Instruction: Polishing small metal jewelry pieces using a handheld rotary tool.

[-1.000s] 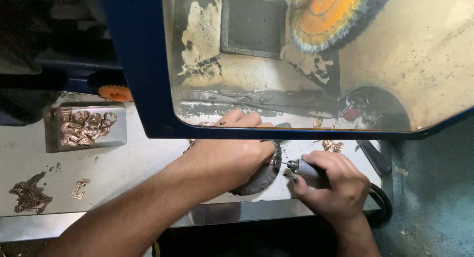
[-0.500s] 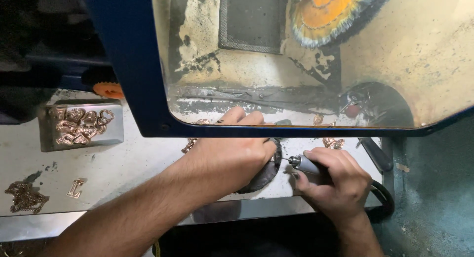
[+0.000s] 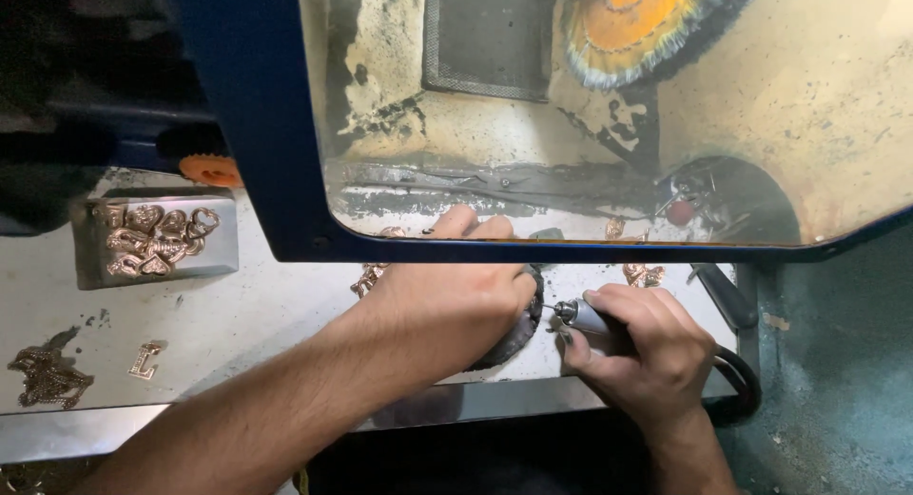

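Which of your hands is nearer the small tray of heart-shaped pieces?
Left. The left hand rests on a dark round block mid-bench, right of the tray. The right hand, gripping a rotary tool handpiece, lies farther right.

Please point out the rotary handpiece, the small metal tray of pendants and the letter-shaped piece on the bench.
rotary handpiece (image 3: 582, 315), head view, on its silver nose ahead of the right hand's fingers.
metal tray (image 3: 221, 252), head view, on its bare right rim.
letter-shaped piece (image 3: 145, 361), head view, on its upright stroke.

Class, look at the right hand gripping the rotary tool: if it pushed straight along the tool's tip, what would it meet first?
Most likely the dark round pad under the left hand; the right hand points its handpiece leftward.
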